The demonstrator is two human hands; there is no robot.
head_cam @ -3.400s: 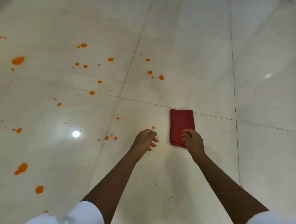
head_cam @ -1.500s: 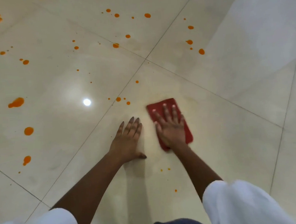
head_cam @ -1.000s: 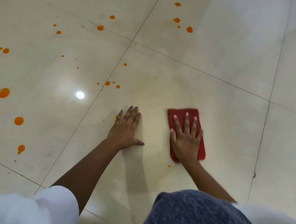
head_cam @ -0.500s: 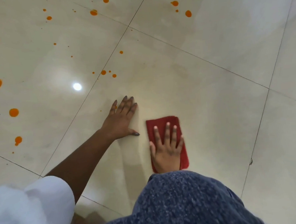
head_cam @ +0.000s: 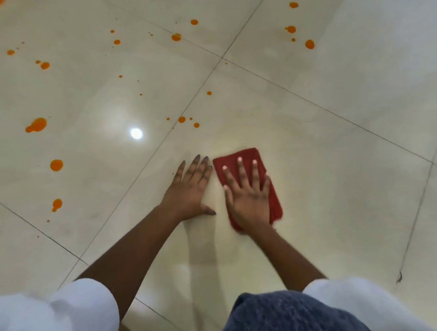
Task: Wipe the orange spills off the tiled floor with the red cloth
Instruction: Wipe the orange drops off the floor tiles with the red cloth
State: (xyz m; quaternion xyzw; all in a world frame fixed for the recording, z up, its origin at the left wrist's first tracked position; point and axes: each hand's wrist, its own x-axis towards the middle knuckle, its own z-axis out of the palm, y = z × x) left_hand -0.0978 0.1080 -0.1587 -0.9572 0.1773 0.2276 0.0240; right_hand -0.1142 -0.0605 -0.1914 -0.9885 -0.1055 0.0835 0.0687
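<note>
The folded red cloth point(head_cam: 247, 156) lies flat on the cream tiled floor point(head_cam: 339, 158), and my right hand point(head_cam: 247, 196) presses down on it with fingers spread. My left hand point(head_cam: 190, 190) rests flat on the tile just left of the cloth, fingers together, holding nothing. Orange spills dot the floor ahead: a small cluster point(head_cam: 182, 119) just beyond my left hand, larger blobs at the left point(head_cam: 37, 124) point(head_cam: 56, 165), and drops at the top right point(head_cam: 309, 44). A faint yellowish smear surrounds the cloth.
Dark grout lines cross the tiles, meeting at a joint point(head_cam: 221, 57) ahead. A ceiling light reflects on the glossy tile point(head_cam: 136, 133). My white sleeves and a blue-grey knee point(head_cam: 285, 317) fill the bottom edge. A small dark mark point(head_cam: 399, 277) sits on a grout line at right.
My right hand has slid the cloth forward, away from my knee, close beside my left hand's fingertips. My left hand has stayed planted. My view has tilted up, showing more spills ahead.
</note>
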